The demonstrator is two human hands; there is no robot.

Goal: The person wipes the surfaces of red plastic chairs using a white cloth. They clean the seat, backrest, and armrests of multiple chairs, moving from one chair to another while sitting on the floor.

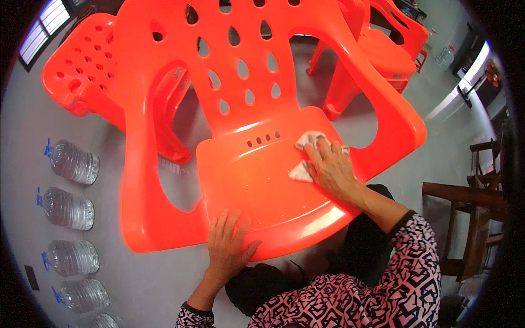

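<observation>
A bright orange plastic chair [246, 175] with teardrop holes in its back fills the middle of the view. My right hand [330, 167] presses a crumpled white cloth [306, 143] flat on the right side of the seat, near the row of small drain holes. My left hand [228, 249] lies palm down with fingers spread on the front edge of the seat, holding nothing. Both forearms come from the lower edge in black, pink and white patterned sleeves.
Several large clear water bottles [74, 162] lie in a row on the grey floor at the left. More orange plastic chairs [82, 71] stand behind and at the upper right [391, 49]. Dark wooden furniture [476, 213] stands at the right.
</observation>
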